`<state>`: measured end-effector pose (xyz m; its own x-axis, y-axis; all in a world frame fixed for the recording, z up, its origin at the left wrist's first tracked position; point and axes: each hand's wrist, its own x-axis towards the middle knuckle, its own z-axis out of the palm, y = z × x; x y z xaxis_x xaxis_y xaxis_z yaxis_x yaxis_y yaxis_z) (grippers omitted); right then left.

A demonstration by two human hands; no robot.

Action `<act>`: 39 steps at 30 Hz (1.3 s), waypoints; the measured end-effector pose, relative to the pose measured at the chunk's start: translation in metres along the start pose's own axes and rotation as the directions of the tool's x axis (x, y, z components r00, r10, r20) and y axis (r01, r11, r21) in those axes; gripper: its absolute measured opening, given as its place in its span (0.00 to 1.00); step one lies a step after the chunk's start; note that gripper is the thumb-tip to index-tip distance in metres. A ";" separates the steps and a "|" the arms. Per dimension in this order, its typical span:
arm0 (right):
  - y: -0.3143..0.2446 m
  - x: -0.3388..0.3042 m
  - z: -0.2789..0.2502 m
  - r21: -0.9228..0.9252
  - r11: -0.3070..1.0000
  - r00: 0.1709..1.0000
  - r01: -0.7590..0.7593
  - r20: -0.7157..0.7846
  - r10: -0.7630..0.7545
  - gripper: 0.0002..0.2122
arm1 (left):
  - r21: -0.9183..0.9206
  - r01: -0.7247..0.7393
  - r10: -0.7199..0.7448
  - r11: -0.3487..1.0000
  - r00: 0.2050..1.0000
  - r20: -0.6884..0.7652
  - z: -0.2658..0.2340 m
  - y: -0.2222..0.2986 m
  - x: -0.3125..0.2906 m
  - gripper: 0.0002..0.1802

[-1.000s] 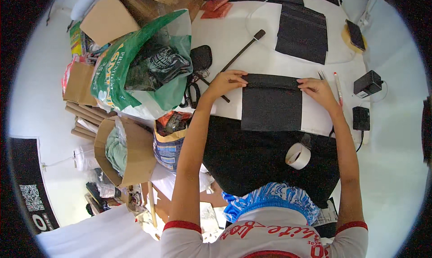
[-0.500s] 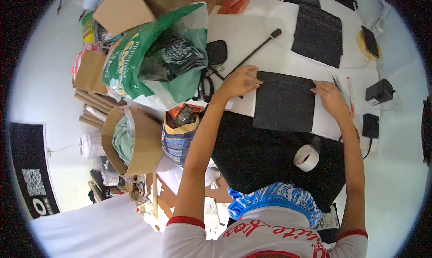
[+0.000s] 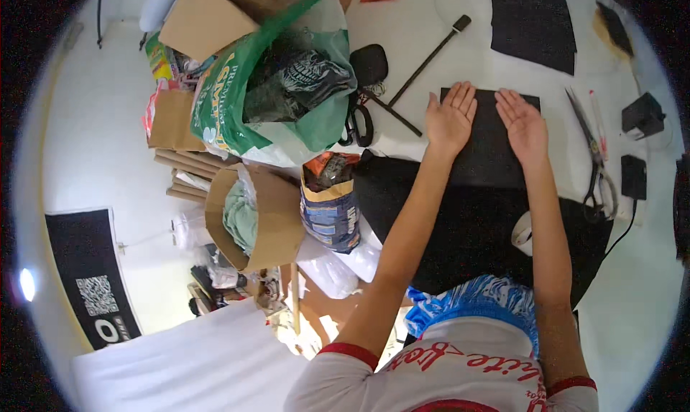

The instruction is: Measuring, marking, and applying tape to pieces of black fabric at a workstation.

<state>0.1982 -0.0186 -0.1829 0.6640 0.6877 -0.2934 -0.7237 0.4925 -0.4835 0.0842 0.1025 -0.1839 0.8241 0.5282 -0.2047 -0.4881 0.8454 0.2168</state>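
Observation:
A flat black rectangular piece of fabric [image 3: 491,157] lies on the white table, its near end against a larger black cloth [image 3: 460,229] draped over the front edge. My left hand [image 3: 451,121] is over the fabric's left side, palm turned up and fingers stretched out. Over its right side, my right hand [image 3: 523,128] is also palm up with fingers extended. Neither hand holds anything. Beyond them is a second black fabric piece [image 3: 533,27]. Partly behind my right forearm, a white tape roll [image 3: 522,234] sits on the larger cloth.
Scissors [image 3: 594,157], a red-and-white pen [image 3: 599,124] and a black power adapter [image 3: 642,116] lie at the right. A black T-shaped rod [image 3: 429,61] is left of the hands. A green-and-white bag [image 3: 223,110] and an open cardboard box [image 3: 277,229] stand farther left.
Both hands have let go of the fabric's far corners and turned palm up over it. The view has shifted, showing the scissors fully.

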 end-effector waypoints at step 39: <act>-0.072 -0.044 0.048 -0.930 0.199 0.947 0.309 0.280 -0.159 0.15 | 0.385 -0.214 0.026 -0.898 0.847 0.531 0.039 -0.005 0.005 0.28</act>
<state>0.2117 -0.0587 -0.0958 0.6908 0.7224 0.0300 0.2359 -0.1860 -0.9538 0.1023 0.0982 -0.1485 0.8381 0.4274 0.3389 0.3727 -0.9024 0.2162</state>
